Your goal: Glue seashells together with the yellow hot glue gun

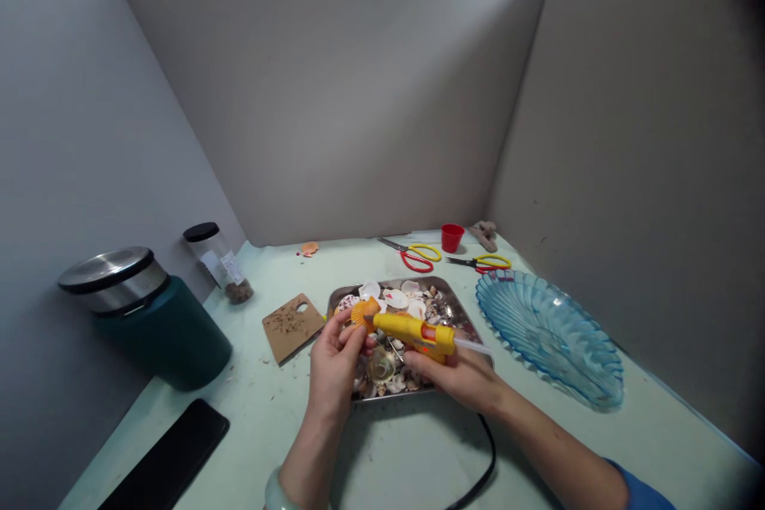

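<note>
Between the fingertips of my left hand (335, 351) is an orange scallop shell (362, 311), its ribbed fan showing. My right hand (457, 373) grips a yellow hot glue gun (409, 328), a clear glue stick (474, 347) poking out of its back end. The gun's dark nozzle points left and meets the shell's right side; whether glue is coming out is too small to tell. Both hands are over a metal tray (460, 311) full of small shells, with several white scallop shells (395, 300) on top. A black cord (491, 454) curves below my right hand.
A blue glass dish (553, 335) lies right. Scissors (418, 251), more scissors (481, 261), a red cup (453, 237) and driftwood (484, 234) lie behind. Leftward are a brown board (292, 325), a jar (220, 263), a teal flask (161, 331) and a phone (170, 458). Grey partitions (335, 111) enclose the table.
</note>
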Motion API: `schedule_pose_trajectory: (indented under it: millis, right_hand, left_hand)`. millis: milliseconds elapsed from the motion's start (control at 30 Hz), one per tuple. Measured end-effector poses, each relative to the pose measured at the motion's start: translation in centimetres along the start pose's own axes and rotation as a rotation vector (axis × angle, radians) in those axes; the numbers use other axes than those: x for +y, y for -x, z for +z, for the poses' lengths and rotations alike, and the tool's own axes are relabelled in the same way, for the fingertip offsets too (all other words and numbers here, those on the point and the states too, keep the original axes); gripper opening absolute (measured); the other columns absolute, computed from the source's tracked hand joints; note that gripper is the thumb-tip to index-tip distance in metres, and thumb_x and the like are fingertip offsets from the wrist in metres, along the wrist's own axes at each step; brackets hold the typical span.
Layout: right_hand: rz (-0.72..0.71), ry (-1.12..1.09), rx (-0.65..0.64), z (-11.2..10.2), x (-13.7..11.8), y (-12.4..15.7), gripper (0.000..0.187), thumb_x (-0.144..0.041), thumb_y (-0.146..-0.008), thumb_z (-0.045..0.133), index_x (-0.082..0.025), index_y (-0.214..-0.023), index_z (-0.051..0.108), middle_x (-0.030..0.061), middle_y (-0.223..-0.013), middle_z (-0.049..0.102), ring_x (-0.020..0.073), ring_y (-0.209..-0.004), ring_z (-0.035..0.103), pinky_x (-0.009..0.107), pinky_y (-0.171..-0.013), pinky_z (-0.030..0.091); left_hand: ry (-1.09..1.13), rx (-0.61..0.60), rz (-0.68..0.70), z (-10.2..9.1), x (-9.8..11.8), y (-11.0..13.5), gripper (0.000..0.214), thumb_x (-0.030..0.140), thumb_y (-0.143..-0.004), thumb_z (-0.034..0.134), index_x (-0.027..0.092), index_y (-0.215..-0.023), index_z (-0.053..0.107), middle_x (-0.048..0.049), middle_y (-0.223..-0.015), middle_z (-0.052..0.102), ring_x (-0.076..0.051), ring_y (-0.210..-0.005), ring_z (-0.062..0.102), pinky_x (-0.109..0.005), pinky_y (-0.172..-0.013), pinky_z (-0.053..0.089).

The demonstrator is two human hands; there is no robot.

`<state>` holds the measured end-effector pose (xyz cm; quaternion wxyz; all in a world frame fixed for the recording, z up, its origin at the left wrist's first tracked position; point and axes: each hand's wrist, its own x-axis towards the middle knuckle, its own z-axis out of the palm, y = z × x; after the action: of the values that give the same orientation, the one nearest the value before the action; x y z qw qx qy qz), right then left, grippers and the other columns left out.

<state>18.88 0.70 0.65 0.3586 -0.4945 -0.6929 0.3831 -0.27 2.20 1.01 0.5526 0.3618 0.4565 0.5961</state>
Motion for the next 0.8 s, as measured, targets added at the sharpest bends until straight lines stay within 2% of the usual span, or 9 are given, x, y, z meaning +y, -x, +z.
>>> schedule_pose_trajectory:
  millis: [133, 200, 333, 467, 667, 800]
  right_hand:
    - [0.012, 0.035, 0.045, 0.05, 0.02, 0.06, 0.033, -0.047, -0.086, 0.06, -0.023, -0.103, 0.075, 0.0035, -0.08, 0.073, 0.0237, -0.073, 0.067, 0.032, -0.068, 0.054]
    - [-0.001, 0.045, 0.038, 0.03, -0.07, 0.09, 0.034, -0.048, -0.085, 0.062, -0.023, -0.104, 0.075, 0.0043, -0.087, 0.074, 0.0252, -0.079, 0.068, 0.034, -0.073, 0.055]
    - [-0.016, 0.052, 0.033, -0.08, -0.37, 0.12, 0.037, -0.047, -0.087, 0.059, -0.022, -0.11, 0.073, 0.0045, -0.09, 0.075, 0.0249, -0.078, 0.069, 0.035, -0.072, 0.055]
    - [-0.055, 0.038, -0.004, -0.18, -0.45, 0.12, 0.035, -0.047, -0.086, 0.06, -0.024, -0.11, 0.073, 0.0039, -0.1, 0.076, 0.0267, -0.088, 0.069, 0.037, -0.081, 0.055]
    - [-0.048, -0.006, 0.052, -0.15, -0.35, 0.08, 0.031, -0.044, -0.087, 0.061, -0.026, -0.108, 0.075, 0.0019, -0.086, 0.077, 0.0264, -0.083, 0.07, 0.036, -0.079, 0.056]
    - [-0.057, 0.02, 0.04, -0.17, -0.48, 0.15, 0.035, -0.043, -0.085, 0.063, -0.026, -0.114, 0.073, 0.0027, -0.101, 0.076, 0.0277, -0.095, 0.069, 0.038, -0.087, 0.054]
  left_hand:
    - [-0.004, 0.021, 0.01, -0.06, -0.16, -0.1, 0.068, 0.039, -0.055, 0.086, 0.01, -0.109, 0.056, -0.0027, -0.061, 0.07, -0.013, -0.053, 0.061, -0.024, -0.058, 0.048]
    - [-0.001, 0.022, 0.005, -0.05, -0.23, -0.09, 0.069, 0.039, -0.055, 0.086, 0.01, -0.109, 0.055, -0.0029, -0.062, 0.071, -0.013, -0.053, 0.061, -0.023, -0.056, 0.048]
    - [0.005, 0.024, 0.003, 0.0, -0.28, -0.09, 0.071, 0.04, -0.053, 0.086, 0.01, -0.11, 0.055, -0.0022, -0.06, 0.07, -0.013, -0.052, 0.061, -0.022, -0.055, 0.048]
    - [0.02, 0.028, 0.007, 0.01, -0.22, -0.17, 0.071, 0.039, -0.053, 0.087, 0.01, -0.109, 0.054, -0.0026, -0.061, 0.071, -0.013, -0.052, 0.061, -0.022, -0.055, 0.048]
    - [0.024, 0.025, 0.014, -0.15, -0.28, -0.18, 0.069, 0.037, -0.055, 0.086, 0.01, -0.11, 0.055, -0.0021, -0.06, 0.07, -0.013, -0.051, 0.061, -0.023, -0.056, 0.048]
    - [0.05, 0.024, -0.003, -0.23, -0.37, -0.32, 0.073, 0.038, -0.054, 0.087, 0.009, -0.112, 0.053, -0.002, -0.06, 0.07, -0.012, -0.05, 0.06, -0.023, -0.055, 0.049]
